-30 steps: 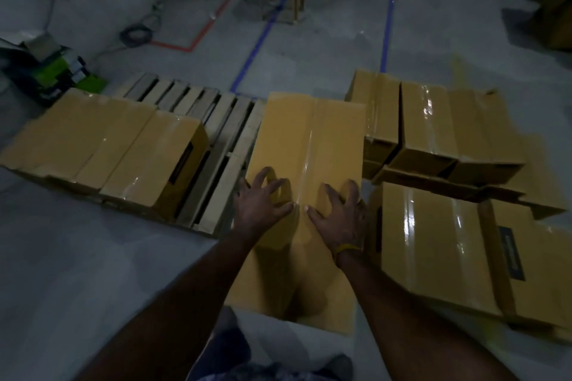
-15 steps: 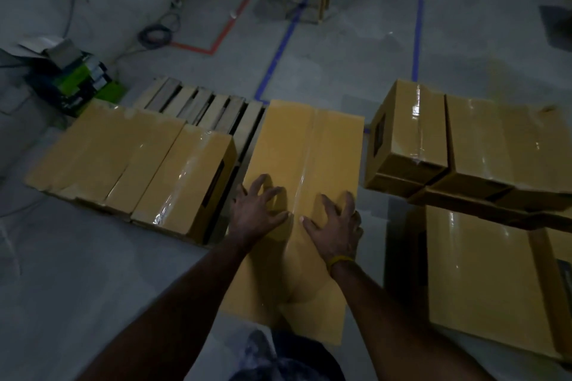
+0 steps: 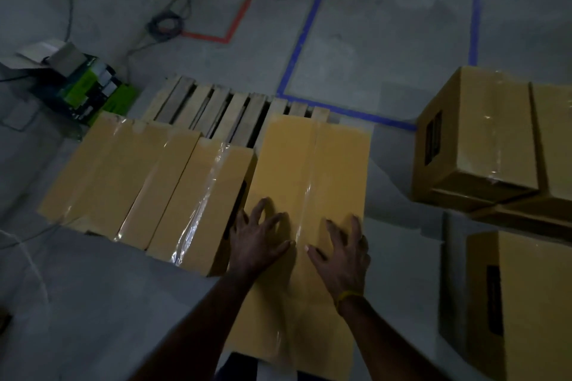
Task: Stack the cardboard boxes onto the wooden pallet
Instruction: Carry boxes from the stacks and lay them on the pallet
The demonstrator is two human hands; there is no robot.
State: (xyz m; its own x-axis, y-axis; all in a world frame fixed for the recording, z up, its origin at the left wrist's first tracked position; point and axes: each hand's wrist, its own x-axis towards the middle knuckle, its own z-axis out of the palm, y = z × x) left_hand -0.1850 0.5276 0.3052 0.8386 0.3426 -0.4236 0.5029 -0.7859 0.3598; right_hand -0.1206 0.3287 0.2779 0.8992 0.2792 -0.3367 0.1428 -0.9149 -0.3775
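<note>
A long taped cardboard box (image 3: 312,170) lies on the right part of the wooden pallet (image 3: 216,105), its near end overhanging toward me. My left hand (image 3: 258,241) and my right hand (image 3: 342,254) rest on its top with fingers spread, one on each side of the tape seam. Two more boxes lie on the pallet to the left: a wide box (image 3: 120,170) and a narrower box (image 3: 204,204) that stands right beside the one under my hands. Bare slats show behind them.
Several more cardboard boxes stand on the floor at the right, a stacked group (image 3: 495,145) and a nearer box (image 3: 526,303). A green and black bundle (image 3: 83,90) lies left of the pallet. Cables (image 3: 167,25), red tape and blue tape (image 3: 303,40) mark the grey floor.
The box under my hands has slid left onto the pallet until it sits beside the narrower box. The view has shifted left, so the boxes on the floor are farther right.
</note>
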